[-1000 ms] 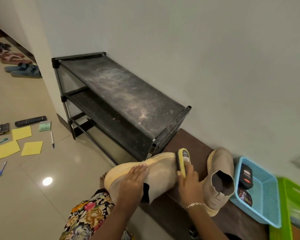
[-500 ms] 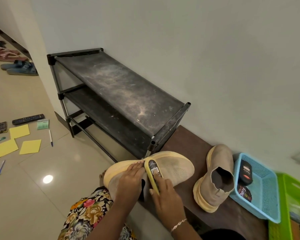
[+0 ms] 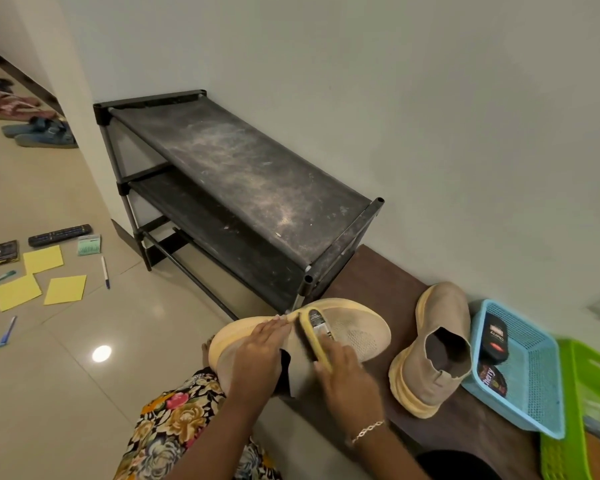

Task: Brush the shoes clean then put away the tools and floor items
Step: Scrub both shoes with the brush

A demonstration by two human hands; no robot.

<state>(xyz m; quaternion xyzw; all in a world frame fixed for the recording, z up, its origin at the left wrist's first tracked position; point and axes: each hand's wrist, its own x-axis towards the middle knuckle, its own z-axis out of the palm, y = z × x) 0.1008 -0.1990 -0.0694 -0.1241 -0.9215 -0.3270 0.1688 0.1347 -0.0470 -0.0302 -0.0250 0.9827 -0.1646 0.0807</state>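
A beige knit shoe with a yellow sole [image 3: 357, 336] lies on its side at the near edge of a dark brown bench [image 3: 378, 275]. My left hand [image 3: 257, 358] presses flat on its heel end and holds it steady. My right hand [image 3: 347, 375] is shut on a yellow shoe brush [image 3: 316, 336], whose bristles rest against the shoe's middle. The second beige shoe [image 3: 437, 344] stands toe-up on the bench to the right, untouched.
A dusty black two-tier shoe rack [image 3: 243, 174] stands against the wall. A blue basket [image 3: 534, 393] with polish items and a green basket [image 3: 575, 410] sit on the bench at right. On the floor at left lie yellow notes [image 3: 65, 289], a remote [image 3: 59, 234], pens and sandals [image 3: 39, 133].
My right hand has drawn the brush from the shoe's toe end back to its middle, near my left hand. The left hand has stayed on the heel.
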